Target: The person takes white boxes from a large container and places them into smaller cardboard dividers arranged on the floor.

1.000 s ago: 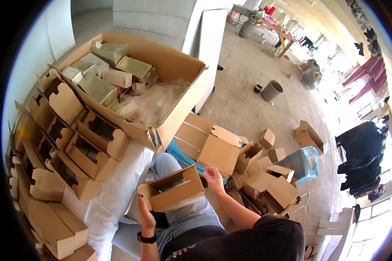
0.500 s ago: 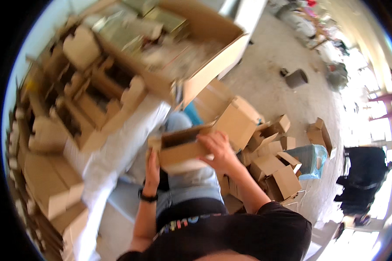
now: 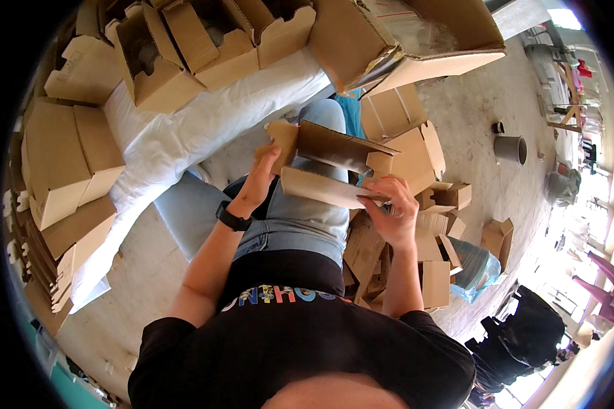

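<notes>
Over my lap is a small brown cardboard box, held between both hands with its open side up. I can see through its frame to my jeans, and a flap stands out at its left end. My left hand, with a black band on the wrist, is pressed to that left end, fingers along the flap. At the near right corner, my right hand pinches the wall's edge between thumb and fingers. Just beyond stands a large open carton with clear plastic inside.
Several open brown boxes stand on a white-covered surface at the far left. Flattened and folded cartons pile up to my right, beside a blue plastic-wrapped bundle. A grey bin stands on the floor farther right.
The view has swung, shifting the surroundings. The box has tilted so its inside shows more, and my right hand has moved from its upper right side to the near right corner.
</notes>
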### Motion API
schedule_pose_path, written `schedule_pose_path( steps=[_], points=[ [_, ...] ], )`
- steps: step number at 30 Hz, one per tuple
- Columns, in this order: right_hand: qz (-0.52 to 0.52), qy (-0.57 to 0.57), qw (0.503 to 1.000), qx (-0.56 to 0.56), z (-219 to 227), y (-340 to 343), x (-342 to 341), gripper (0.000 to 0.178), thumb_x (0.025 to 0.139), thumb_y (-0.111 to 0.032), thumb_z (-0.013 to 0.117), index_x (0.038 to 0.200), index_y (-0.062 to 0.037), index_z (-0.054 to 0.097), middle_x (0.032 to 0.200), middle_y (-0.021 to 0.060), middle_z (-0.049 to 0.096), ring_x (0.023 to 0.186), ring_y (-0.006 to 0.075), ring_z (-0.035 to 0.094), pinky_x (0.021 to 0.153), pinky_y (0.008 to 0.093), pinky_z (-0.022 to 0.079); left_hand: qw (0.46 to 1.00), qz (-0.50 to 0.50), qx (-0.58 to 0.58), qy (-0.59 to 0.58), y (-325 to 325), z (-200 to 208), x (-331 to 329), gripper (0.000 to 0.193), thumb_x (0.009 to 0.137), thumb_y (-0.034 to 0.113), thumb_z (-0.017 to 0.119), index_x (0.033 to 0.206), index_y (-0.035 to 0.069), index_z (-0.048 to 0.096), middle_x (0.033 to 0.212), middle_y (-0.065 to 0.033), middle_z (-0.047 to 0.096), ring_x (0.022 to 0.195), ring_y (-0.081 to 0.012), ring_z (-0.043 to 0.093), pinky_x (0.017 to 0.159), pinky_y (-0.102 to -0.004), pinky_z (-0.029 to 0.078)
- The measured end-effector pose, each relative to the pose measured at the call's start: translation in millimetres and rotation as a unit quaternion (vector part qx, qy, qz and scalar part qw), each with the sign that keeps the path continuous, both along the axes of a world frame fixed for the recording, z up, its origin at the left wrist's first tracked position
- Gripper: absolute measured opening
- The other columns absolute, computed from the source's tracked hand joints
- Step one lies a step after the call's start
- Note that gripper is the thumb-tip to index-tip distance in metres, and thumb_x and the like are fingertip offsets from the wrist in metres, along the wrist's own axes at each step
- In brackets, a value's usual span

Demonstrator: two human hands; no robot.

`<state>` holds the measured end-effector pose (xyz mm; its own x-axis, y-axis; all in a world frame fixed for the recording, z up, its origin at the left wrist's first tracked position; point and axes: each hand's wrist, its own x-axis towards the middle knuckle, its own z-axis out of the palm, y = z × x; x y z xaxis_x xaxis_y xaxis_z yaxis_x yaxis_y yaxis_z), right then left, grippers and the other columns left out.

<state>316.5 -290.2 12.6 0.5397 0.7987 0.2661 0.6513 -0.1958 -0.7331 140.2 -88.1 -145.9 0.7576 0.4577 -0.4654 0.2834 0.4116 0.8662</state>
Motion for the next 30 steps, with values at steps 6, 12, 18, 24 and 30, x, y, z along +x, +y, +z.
schedule_pose_path(
  steps=[6, 12, 18, 24, 30],
  points=[
    [0.053, 0.026, 0.99, -0.124, 17, -2, 16, 0.039, 0.057, -0.001, 0.081, 0.093, -0.0078, 0.068, 0.108, 0.0023, 0.069, 0.108, 0.0295, 0.057, 0.093, 0.0408, 0.042, 0.988, 0.03, -0.127, -0.087, 5, 30, 6, 0.043, 0.1, 0.027, 0.044, 0.133, 0.001, 0.046, 0.133, -0.0051, 0.048, 0.121, -0.0146, 0.044, 0.103, -0.0298, 0.035],
    [0.166, -0.012, 0.97, -0.176, 30, 10, 31, 0.04, 0.055, -0.004, 0.081, 0.092, -0.0091, 0.068, 0.113, 0.0006, 0.067, 0.116, 0.027, 0.052, 0.098, 0.0415, 0.037, 0.985, 0.047, -0.146, -0.081, -2, 23, 0, 0.047, 0.1, 0.026, 0.042, 0.137, -0.002, 0.039, 0.13, -0.0058, 0.049, 0.119, -0.0134, 0.045, 0.104, -0.028, 0.034],
    [0.149, -0.054, 0.965, -0.21, 41, 20, 25, 0.038, 0.053, -0.005, 0.081, 0.088, -0.0096, 0.066, 0.103, 0.0031, 0.062, 0.114, 0.0261, 0.052, 0.1, 0.0441, 0.035, 0.982, 0.007, -0.158, -0.102, 0, 45, 6, 0.054, 0.1, 0.026, 0.041, 0.144, -0.003, 0.029, 0.134, -0.0059, 0.047, 0.122, -0.0125, 0.043, 0.105, -0.0269, 0.031],
    [0.053, -0.132, 0.98, -0.137, 28, 12, 24, 0.044, 0.048, -0.009, 0.085, 0.086, -0.0099, 0.064, 0.098, 0.0055, 0.056, 0.107, 0.0291, 0.053, 0.093, 0.0445, 0.039, 0.986, 0.003, -0.122, -0.111, 0, 61, 8, 0.053, 0.1, 0.028, 0.038, 0.145, 0.001, 0.031, 0.137, -0.0049, 0.046, 0.124, -0.0131, 0.043, 0.106, -0.0273, 0.031],
    [-0.092, -0.08, 0.99, -0.075, -4, -9, 35, 0.053, 0.051, -0.015, 0.09, 0.095, -0.0099, 0.06, 0.11, 0.0087, 0.052, 0.114, 0.0308, 0.049, 0.091, 0.0459, 0.042, 0.957, 0.019, -0.178, -0.23, 15, 60, 14, 0.053, 0.099, 0.031, 0.035, 0.145, 0.004, 0.033, 0.142, -0.0062, 0.045, 0.128, -0.0158, 0.044, 0.106, -0.0289, 0.033]
  ],
)
